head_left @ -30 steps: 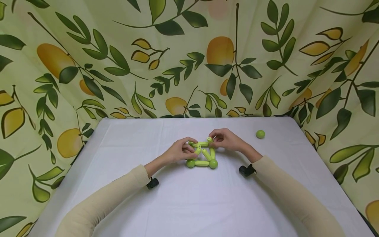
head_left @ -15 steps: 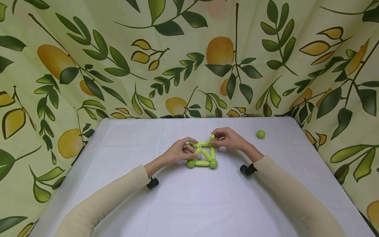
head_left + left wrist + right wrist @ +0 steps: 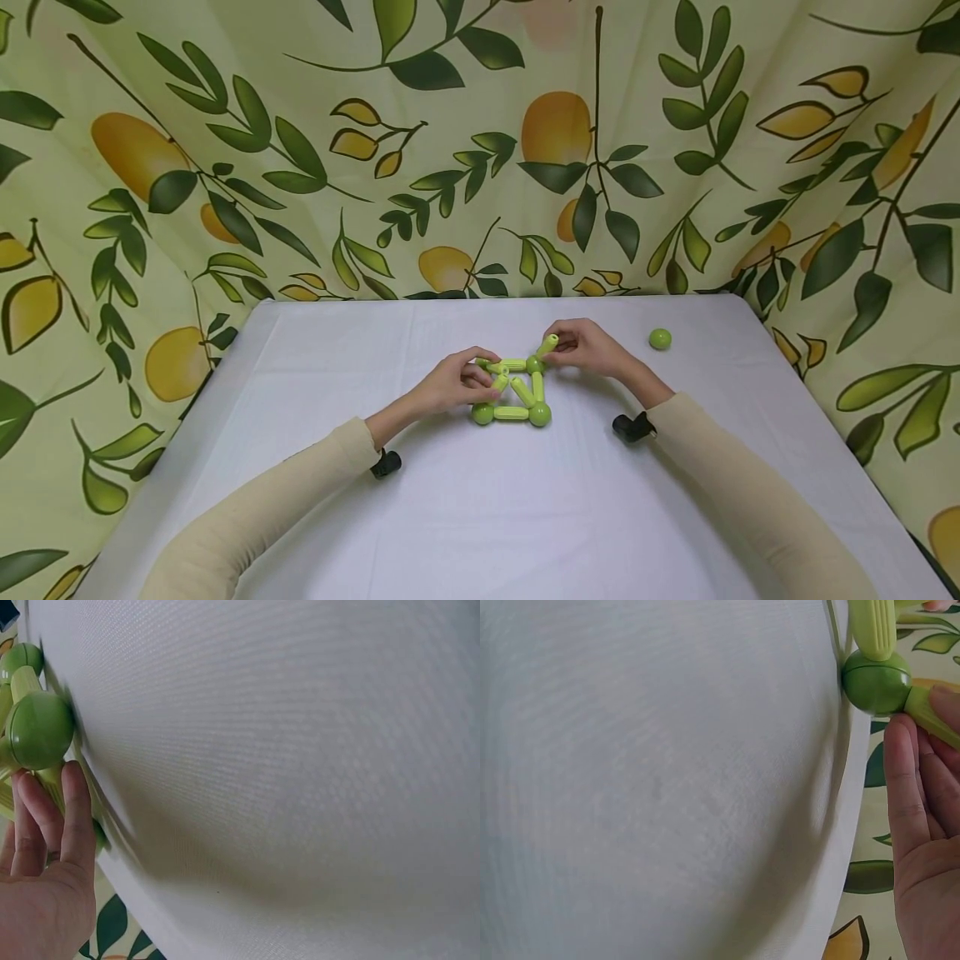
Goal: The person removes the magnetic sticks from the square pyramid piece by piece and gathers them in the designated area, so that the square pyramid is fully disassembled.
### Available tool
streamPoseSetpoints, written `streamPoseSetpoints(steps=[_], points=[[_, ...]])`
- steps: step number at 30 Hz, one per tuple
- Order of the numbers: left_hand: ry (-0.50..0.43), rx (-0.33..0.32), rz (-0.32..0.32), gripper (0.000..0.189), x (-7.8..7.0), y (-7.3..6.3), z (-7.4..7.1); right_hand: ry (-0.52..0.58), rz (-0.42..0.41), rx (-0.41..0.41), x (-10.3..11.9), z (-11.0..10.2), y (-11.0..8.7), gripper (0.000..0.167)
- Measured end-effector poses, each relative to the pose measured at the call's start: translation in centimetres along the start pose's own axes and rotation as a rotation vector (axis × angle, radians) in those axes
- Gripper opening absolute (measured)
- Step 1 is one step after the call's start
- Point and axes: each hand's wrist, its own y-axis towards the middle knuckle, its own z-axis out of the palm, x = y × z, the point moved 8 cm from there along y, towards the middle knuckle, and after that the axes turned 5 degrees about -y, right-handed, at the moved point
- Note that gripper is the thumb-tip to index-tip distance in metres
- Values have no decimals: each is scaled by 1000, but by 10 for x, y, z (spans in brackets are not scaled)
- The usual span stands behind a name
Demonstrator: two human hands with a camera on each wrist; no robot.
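Note:
A square frame of light green rods (image 3: 512,413) and green balls (image 3: 539,414) lies on the table, with short rods slanting up from its corners. At its left side my left hand (image 3: 456,382) holds a rod; in the left wrist view the fingers (image 3: 77,814) reach it just beside a ball (image 3: 41,730). My right hand (image 3: 585,347) pinches a rod (image 3: 551,342) that slants up to the right from the far right ball (image 3: 534,364). In the right wrist view this rod (image 3: 930,716) meets the ball (image 3: 877,682). The far left corner is partly hidden behind the left fingers.
A loose green ball (image 3: 660,339) lies at the far right of the white-covered table (image 3: 495,517). Behind the table hangs a curtain (image 3: 480,208) printed with leaves and fruit. Black wrist cameras (image 3: 386,464) sit under both wrists.
My right hand has moved a little to the right and up, and the rod in it has tilted from upright towards the right. The left hand has stayed in place.

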Motion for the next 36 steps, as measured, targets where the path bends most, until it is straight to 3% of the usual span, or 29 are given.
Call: streamPoseSetpoints(steps=[12, 22, 29, 36], points=[[-8, 0, 7, 48, -3, 0, 0, 53, 51, 28, -3, -3, -2, 19], [7, 2, -1, 48, -2, 1, 0, 75, 41, -60, -5, -24, -7, 23], [9, -3, -2, 48, -1, 1, -1, 54, 10, -93, -10, -48, -26, 27], [19, -5, -2, 48, 0, 0, 0, -5, 76, -134, -25, -77, -59, 24]])
